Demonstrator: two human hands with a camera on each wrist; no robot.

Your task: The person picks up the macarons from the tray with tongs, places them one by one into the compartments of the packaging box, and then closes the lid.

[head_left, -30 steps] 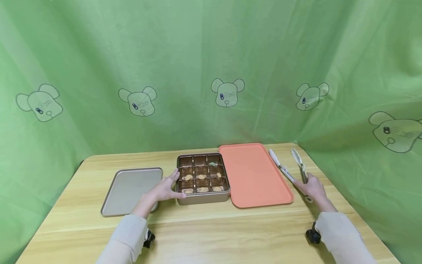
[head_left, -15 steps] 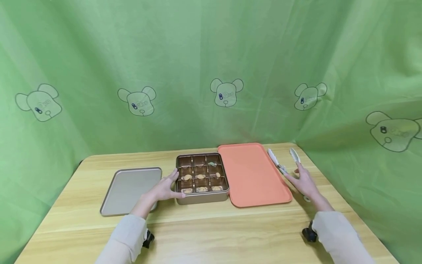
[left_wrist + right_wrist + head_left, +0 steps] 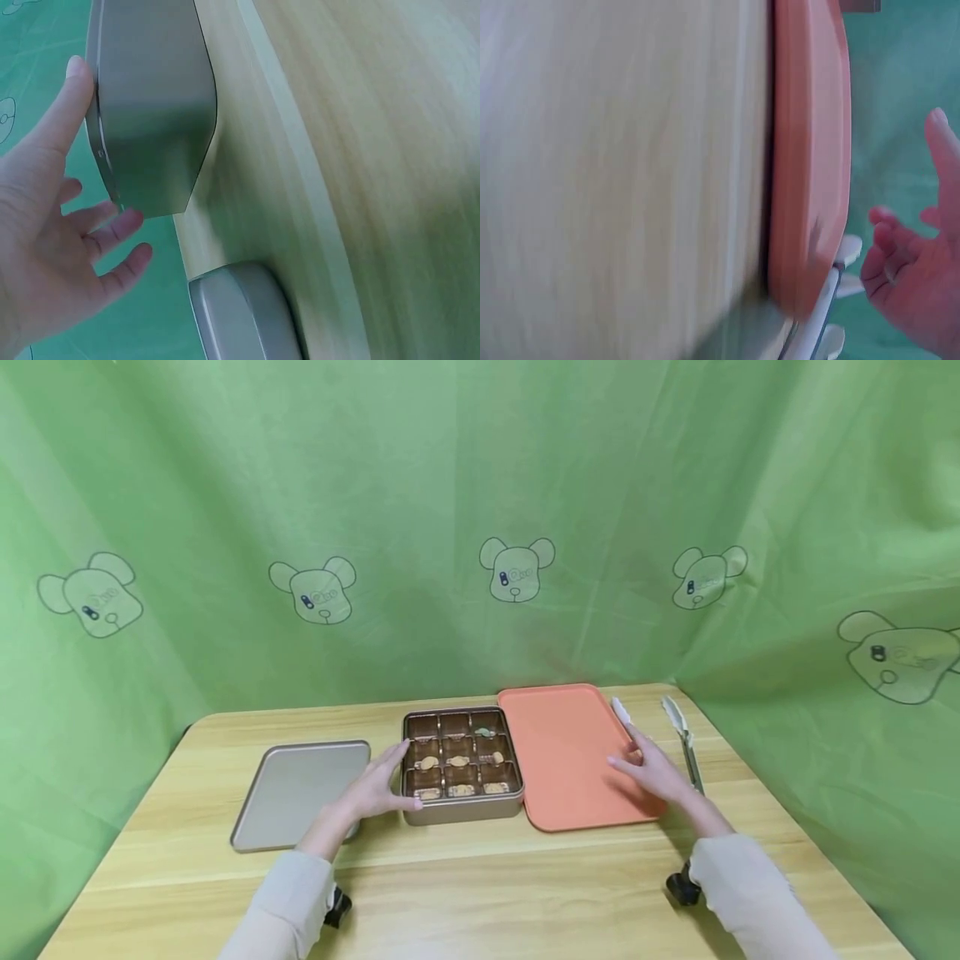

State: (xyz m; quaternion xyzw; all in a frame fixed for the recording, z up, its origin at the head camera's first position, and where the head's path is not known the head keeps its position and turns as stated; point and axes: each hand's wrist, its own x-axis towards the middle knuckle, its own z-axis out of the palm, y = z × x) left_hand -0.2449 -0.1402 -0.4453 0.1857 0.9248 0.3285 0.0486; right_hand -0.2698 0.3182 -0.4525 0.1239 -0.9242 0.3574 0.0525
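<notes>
My left hand (image 3: 369, 790) rests at the near left corner of a square metal tin (image 3: 468, 812), thumb along the front rim and fingers by the left side. Inside, a brown divided insert holds small tan cookies (image 3: 458, 762) and a green piece (image 3: 484, 732). In the left wrist view, the thumb (image 3: 66, 105) lies at the tin's edge while the other fingers are loosely bent. My right hand (image 3: 654, 773) is over the right edge of an orange tray (image 3: 558, 752), holding nothing, fingers spread. Metal tongs (image 3: 691, 756) with white tips lie spread just right of the tray, partly hidden by that hand.
A flat grey metal lid (image 3: 303, 789) lies left of the tin, partly behind the left forearm. Tin and tray stand side by side on the wooden table (image 3: 480, 885). Green curtains (image 3: 420, 635) with bear-head prints hang behind and at both sides.
My right hand has moved left from the tongs, where it was near their handles, to above the tray's right edge. The tongs stay on the table. My left hand has stayed at the tin.
</notes>
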